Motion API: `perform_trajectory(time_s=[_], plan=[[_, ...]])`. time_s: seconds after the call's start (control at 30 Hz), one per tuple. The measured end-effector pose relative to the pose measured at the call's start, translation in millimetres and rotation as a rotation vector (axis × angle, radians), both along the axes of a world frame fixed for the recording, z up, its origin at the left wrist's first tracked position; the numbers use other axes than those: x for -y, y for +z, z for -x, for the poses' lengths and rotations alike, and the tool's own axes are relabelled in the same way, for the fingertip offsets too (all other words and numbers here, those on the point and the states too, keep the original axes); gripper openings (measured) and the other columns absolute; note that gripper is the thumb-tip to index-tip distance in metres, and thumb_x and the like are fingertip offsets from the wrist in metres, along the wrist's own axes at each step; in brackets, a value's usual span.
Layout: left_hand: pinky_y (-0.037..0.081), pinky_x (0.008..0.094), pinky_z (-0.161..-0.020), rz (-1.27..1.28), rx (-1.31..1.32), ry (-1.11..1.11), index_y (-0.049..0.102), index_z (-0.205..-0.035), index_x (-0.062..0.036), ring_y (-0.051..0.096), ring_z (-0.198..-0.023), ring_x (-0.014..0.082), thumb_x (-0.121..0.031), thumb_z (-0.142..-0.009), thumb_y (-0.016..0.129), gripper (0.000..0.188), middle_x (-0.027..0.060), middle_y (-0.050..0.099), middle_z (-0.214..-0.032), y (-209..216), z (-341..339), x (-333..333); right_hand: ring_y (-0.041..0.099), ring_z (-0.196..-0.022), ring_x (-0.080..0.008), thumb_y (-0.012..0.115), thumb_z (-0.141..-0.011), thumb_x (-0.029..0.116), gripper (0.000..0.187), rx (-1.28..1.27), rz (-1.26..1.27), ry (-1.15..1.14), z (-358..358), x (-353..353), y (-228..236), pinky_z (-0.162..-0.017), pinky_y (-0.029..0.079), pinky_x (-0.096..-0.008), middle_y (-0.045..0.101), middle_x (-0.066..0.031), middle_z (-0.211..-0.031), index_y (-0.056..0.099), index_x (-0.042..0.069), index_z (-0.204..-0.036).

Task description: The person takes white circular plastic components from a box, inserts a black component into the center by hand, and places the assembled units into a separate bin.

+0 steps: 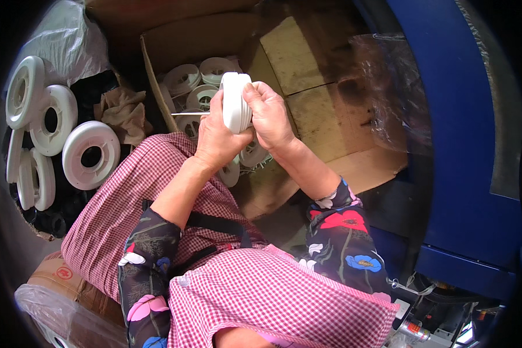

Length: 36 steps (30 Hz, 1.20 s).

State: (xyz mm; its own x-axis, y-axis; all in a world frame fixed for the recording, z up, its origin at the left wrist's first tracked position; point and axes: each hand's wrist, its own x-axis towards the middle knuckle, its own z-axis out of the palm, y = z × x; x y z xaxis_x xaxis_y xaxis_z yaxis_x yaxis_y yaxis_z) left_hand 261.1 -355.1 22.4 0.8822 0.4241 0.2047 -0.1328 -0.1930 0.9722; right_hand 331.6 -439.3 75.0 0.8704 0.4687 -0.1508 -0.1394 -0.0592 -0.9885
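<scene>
Between my two hands a round white plastic part (233, 103) is held up on edge, with ridges along its right side. My left hand (216, 132) is closed round its left and lower side. Out of that hand, to the left, sticks a thin white rod (187, 114); where it ends under the fingers is hidden. My right hand (271, 118) grips the ridged side, its thumb pressed near the top. Below and behind my hands, several similar white round parts (201, 97) lie in an open cardboard box (156, 87).
At the left, several white plastic rings (91, 155) rest on black items beside crumpled brown paper (122, 114) and a clear plastic bag (78, 43). Flattened cardboard (325, 116) lies beyond my right arm. A large blue machine panel (470, 145) stands at the right.
</scene>
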Motion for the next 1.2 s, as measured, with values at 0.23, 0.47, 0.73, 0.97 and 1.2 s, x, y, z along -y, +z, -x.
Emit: perform_trajectory(time_s=[0.23, 0.47, 0.73, 0.97, 1.2], plan=[[0.047, 0.0395, -0.091, 0.194, 0.045, 0.030, 0.026, -0.139, -0.0056, 0.059, -0.107, 0.0338, -0.023, -0.064, 0.080, 0.094, 0.0223, 0.057, -0.115, 2, 1, 8, 0.055, -0.067, -0.0076, 0.051, -0.097, 0.021, 0.023, 0.139, 0.068, 0.009, 1, -2, 1, -0.061, 0.048, -0.0242, 0.060, -0.0023, -0.079, 0.057, 0.000, -0.089], [0.042, 0.0387, -0.100, 0.207, 0.143, -0.164, 0.024, -0.147, -0.0131, 0.049, -0.123, 0.0286, -0.016, -0.076, 0.075, 0.088, 0.0207, 0.045, -0.137, 19, 14, -42, 0.056, -0.112, -0.0282, 0.035, -0.102, 0.030, 0.041, -0.409, -0.277, -0.236, -45, 1, -2, -0.098, 0.045, -0.0437, 0.056, -0.0147, -0.123, 0.045, -0.001, -0.127], [0.047, 0.0395, -0.097, 1.274, -0.238, -0.096, 0.015, -0.143, 0.0076, 0.042, -0.128, 0.0344, -0.030, -0.097, 0.049, 0.069, 0.0269, 0.023, -0.146, -9, 26, -70, 0.063, -0.093, -0.0255, 0.034, -0.102, 0.023, 0.027, -0.749, -0.473, -0.580, -70, 17, -21, -0.082, 0.056, -0.0400, 0.062, -0.0110, -0.104, 0.050, 0.002, -0.107], [0.054, 0.0374, -0.091, 1.647, -0.037, -0.172, 0.051, -0.113, 0.0090, 0.060, -0.104, 0.0264, -0.011, -0.097, 0.049, 0.026, 0.0191, 0.060, -0.111, -30, 28, -78, 0.065, -0.090, -0.0265, 0.034, -0.102, 0.018, 0.026, -0.966, -0.627, -0.432, -51, 12, -33, -0.079, 0.059, -0.0396, 0.062, -0.0143, -0.100, 0.051, -0.002, -0.106], [0.057, 0.0314, -0.080, 1.416, 0.055, -0.121, 0.054, -0.113, -0.0037, 0.063, -0.091, 0.0155, -0.010, -0.092, 0.058, 0.022, 0.0059, 0.063, -0.099, -10, 38, -66, 0.061, -0.102, -0.0245, 0.029, -0.101, 0.013, 0.030, -0.965, -0.516, -0.366, -27, 1, -52, -0.083, 0.057, -0.0386, 0.059, -0.0135, -0.115, 0.050, -0.002, -0.117]])
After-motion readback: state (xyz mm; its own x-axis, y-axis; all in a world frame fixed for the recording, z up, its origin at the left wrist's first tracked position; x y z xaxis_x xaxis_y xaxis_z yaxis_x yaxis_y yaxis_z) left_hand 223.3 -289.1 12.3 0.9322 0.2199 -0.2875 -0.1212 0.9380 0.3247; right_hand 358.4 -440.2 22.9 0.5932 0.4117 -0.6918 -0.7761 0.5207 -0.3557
